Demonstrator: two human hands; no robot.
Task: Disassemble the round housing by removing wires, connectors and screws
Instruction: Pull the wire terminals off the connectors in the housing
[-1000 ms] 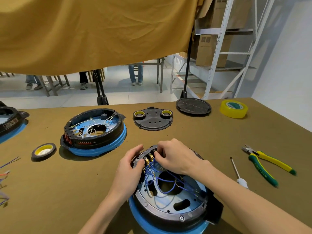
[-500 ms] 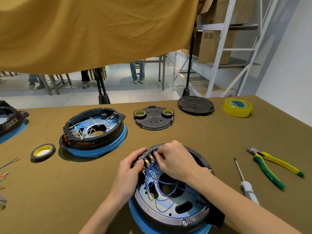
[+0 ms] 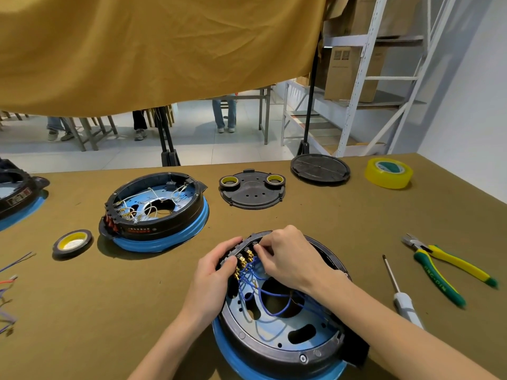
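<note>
Workshop: cloth-covered desk [image 3: 343,215] with pliers [image 3: 450,270], screwdriver [image 3: 397,292], tape rolls [image 3: 388,172], opened housings [image 3: 156,209]; metal shelving [image 3: 365,78] with cartons [image 3: 348,72] behind.

left hand [image 3: 212,272] grips housing [image 3: 277,333] rim | right hand [image 3: 288,257] pinches at brass connectors [image 3: 244,260] | blue wires [image 3: 263,294] inside | pliers [image 3: 450,270], screwdriver [image 3: 400,294] on tabletop [image 3: 109,311]

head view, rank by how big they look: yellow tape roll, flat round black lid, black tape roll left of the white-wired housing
1. flat round black lid
2. yellow tape roll
3. black tape roll, though it sits nearer the camera, so the last two are unsure.
</note>
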